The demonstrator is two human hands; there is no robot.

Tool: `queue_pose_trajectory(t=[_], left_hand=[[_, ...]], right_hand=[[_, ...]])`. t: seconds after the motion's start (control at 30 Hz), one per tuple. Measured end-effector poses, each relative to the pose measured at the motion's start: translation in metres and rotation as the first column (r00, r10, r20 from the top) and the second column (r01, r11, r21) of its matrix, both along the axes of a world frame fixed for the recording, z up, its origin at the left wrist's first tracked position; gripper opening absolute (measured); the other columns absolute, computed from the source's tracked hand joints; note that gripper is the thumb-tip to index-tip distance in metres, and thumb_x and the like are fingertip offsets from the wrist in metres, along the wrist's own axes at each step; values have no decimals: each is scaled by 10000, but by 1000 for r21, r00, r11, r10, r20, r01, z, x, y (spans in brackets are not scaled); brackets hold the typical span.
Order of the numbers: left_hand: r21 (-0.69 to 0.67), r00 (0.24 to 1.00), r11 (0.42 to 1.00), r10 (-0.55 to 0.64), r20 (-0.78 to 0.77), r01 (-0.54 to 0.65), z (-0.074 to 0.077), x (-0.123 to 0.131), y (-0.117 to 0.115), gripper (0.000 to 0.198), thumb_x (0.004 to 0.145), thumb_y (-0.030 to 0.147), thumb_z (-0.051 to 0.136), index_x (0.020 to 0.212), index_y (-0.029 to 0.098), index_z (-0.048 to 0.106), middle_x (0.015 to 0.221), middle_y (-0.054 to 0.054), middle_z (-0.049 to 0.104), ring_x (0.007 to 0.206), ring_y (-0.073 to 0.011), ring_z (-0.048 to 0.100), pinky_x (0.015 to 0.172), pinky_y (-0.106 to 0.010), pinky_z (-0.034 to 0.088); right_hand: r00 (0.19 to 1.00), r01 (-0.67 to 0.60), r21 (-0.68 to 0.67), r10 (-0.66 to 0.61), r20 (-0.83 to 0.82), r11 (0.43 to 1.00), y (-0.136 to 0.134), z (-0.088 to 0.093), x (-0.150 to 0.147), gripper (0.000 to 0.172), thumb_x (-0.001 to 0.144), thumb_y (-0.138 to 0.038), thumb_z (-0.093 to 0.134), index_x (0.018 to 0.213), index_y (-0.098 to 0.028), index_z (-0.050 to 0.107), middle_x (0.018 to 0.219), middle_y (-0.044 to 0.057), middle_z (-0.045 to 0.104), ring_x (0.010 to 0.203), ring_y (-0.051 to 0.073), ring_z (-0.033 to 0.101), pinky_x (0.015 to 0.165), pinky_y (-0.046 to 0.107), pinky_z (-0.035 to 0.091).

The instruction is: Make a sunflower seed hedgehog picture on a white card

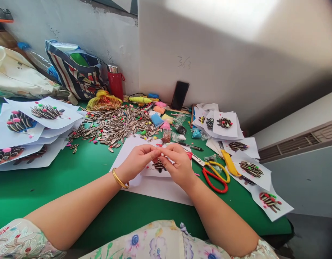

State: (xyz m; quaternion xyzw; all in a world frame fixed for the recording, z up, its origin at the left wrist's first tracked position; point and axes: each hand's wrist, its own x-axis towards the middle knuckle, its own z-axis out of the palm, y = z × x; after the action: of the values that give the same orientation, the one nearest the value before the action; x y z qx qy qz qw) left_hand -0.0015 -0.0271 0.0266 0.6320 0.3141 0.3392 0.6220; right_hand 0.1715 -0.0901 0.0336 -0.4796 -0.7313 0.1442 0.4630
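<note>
My left hand (137,160) and my right hand (179,165) meet above the white paper (155,189), fingertips pinched together. Whatever lies between the fingers is too small to make out. Beneath them, partly covered by my fingers, is a hedgehog-like figure (159,166) made of striped sunflower seeds on a smaller white sheet. A black pen (192,146) lies just beyond my right hand. Scissors (214,175) with red and yellow handles rest to its right, and a yellow comb-like tool (230,163) lies beside them.
A heap of sunflower seeds (119,124) with small coloured bits spreads across the green table (74,190). Bagged coloured clay (156,119) lies behind the paper. Finished-looking seed pictures are stacked left (54,118) and right (237,126). A phone (180,95) leans on the wall near a red flask (115,84).
</note>
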Motion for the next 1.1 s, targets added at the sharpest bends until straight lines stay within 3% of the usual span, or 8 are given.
queue_pose_trajectory(t=[0.13,0.27,0.47,0.67,0.87,1.1], left_hand=[[-43,998,997,-59,11,59,0,0,-1,357,836,505,679,735,163,693,694,-15,632,673,-145,564,643,-258,463],[-45,994,993,-112,1,112,2,0,-3,372,866,519,635,802,161,710,766,-47,670,739,-176,598,703,-289,489],[-72,987,985,-150,51,154,1,-2,-2,337,881,477,635,807,154,699,763,-38,655,730,-162,581,706,-283,479],[-106,971,968,-217,99,227,4,-2,-4,299,877,451,649,853,161,718,781,-48,659,774,-182,599,747,-307,490],[-86,993,992,-80,89,88,1,0,-3,352,890,489,618,782,160,675,738,-31,619,723,-154,564,704,-282,472],[-3,1000,1000,-4,18,4,3,0,-3,357,891,511,608,807,166,654,751,-14,617,733,-148,551,701,-265,454]], right_hand=[[997,-3,3,3,-74,1000,-2,1,0,206,939,-265,615,1101,-301,735,856,31,619,861,186,586,783,350,508],[994,24,4,-24,-109,1000,-2,1,0,119,927,-269,634,958,-275,749,851,28,623,848,179,591,772,339,509],[996,-12,-34,9,-92,999,-1,1,0,208,935,-349,623,1105,-278,719,883,39,629,843,190,594,777,356,515],[991,17,19,-14,-130,1000,-2,4,1,160,940,-344,614,887,-258,739,811,35,638,815,193,600,761,357,515],[993,-1,-14,0,-115,1000,-2,2,2,250,962,-366,572,1151,-273,706,917,51,672,875,199,618,814,375,527],[993,19,-16,-20,-113,1000,-1,-1,-2,249,969,-262,544,1156,-291,706,964,49,695,931,204,632,842,382,531]])
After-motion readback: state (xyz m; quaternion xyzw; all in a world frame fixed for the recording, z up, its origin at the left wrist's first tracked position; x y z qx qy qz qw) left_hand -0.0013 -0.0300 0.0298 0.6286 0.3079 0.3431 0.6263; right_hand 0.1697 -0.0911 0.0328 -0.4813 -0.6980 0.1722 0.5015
